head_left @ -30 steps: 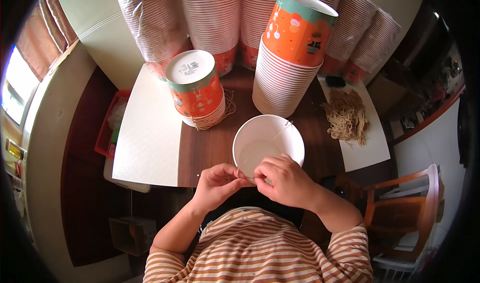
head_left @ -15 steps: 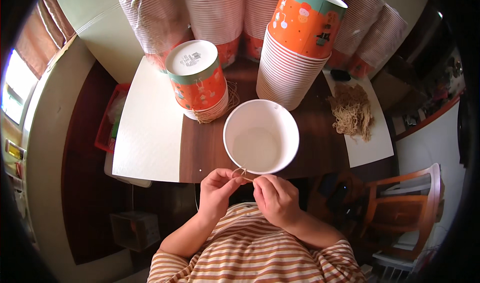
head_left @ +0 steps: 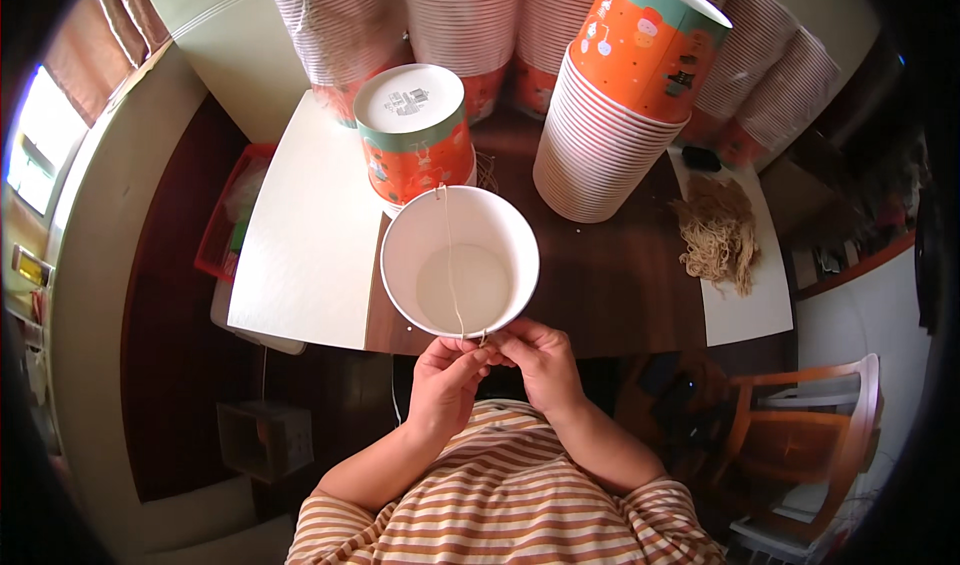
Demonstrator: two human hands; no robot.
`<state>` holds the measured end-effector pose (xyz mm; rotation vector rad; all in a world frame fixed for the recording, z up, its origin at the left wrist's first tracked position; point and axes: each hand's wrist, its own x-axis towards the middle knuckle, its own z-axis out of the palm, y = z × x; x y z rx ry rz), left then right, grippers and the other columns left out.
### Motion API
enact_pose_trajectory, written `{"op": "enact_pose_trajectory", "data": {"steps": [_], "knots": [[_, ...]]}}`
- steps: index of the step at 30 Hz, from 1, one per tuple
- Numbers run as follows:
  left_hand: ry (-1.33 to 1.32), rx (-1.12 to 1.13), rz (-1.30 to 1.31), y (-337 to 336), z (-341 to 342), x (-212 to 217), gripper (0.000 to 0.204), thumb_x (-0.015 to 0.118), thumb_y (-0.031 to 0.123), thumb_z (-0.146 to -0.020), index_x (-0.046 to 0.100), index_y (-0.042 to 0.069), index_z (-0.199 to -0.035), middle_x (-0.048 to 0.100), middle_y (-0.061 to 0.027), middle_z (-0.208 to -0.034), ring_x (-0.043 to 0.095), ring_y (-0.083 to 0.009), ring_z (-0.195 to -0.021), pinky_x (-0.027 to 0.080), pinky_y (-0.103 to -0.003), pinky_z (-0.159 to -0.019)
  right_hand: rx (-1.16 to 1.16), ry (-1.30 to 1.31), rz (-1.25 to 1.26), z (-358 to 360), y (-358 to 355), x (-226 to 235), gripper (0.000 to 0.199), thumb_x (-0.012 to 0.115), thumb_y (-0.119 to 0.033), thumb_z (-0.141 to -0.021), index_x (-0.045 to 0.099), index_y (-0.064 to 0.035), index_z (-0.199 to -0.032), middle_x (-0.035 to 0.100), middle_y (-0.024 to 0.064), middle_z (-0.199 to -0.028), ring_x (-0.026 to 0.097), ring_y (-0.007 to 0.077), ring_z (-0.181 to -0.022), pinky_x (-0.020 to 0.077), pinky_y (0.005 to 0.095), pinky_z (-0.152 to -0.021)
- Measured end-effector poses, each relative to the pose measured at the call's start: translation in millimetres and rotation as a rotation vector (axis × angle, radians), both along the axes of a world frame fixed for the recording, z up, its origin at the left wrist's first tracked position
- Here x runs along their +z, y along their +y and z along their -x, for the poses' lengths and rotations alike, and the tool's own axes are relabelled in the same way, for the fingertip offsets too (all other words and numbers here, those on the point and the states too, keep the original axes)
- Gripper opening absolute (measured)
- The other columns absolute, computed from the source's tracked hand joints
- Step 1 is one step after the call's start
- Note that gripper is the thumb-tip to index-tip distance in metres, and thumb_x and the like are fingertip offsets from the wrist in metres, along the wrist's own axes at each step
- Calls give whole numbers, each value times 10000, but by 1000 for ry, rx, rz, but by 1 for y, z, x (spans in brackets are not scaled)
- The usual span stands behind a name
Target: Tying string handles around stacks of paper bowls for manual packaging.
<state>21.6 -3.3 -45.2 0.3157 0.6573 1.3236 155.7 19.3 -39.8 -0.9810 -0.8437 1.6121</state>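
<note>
A white-lined paper bucket stands open side up at the near edge of the table. A thin tan string runs from a hole at its far rim across the mouth to the near rim. My left hand is closed, pinching the string just below the near rim. Beside it my right hand is closed too, its thumb and fingers on the string at the rim. The fingertips meet, so the string's end is partly hidden.
Behind the bucket stands an upturned orange-and-green paper bucket. A tall stack of nested buckets is to its right. Tan strings lie heaped at the table's right. Wrapped stacks line the back. A wooden chair stands at right.
The bucket has shifted left and turned. The string now stretches across its mouth; before, only a short loop showed at the near rim. My right hand has come closer to the left.
</note>
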Motion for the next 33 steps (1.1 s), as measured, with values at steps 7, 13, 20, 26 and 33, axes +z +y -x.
{"op": "enact_pose_trajectory", "data": {"steps": [7,13,20,26,33], "knots": [[30,45,-12,-3,6,-4,99,616,-46,-835,563,18,-889,652,-109,-858,624,-163,-784,485,-253,-695,174,51,1,-2,5,13,135,589,-63,-892,668,38,-937,662,64,-828,614,123,-719,517,257,-663],[59,99,-72,-8,8,-11,112,636,-48,-824,565,11,-889,640,-92,-875,608,-140,-772,482,-243,-708,139,-173,-127,2,1,11,119,611,-39,-870,677,37,-934,663,46,-871,617,101,-768,519,244,-721],[189,194,-101,-7,4,-5,118,607,-84,-822,546,11,-856,620,-79,-828,608,-154,-773,507,-270,-708,143,148,198,5,2,2,133,639,-108,-809,706,-49,-908,667,9,-826,497,53,-673,381,200,-618],[767,341,-506,-8,6,-26,200,581,-148,-773,587,-28,-933,620,-86,-873,605,-129,-823,477,-223,-710,133,235,243,8,-4,-4,137,641,-108,-821,701,-38,-922,660,-7,-812,481,59,-655,388,200,-613],[1169,404,-726,-5,11,-17,236,657,-121,-715,605,-26,-924,622,-100,-896,614,-166,-830,492,-257,-741,92,200,251,8,-10,-6,142,646,-116,-830,703,-50,-942,659,-12,-827,480,51,-669,387,207,-619]]}}
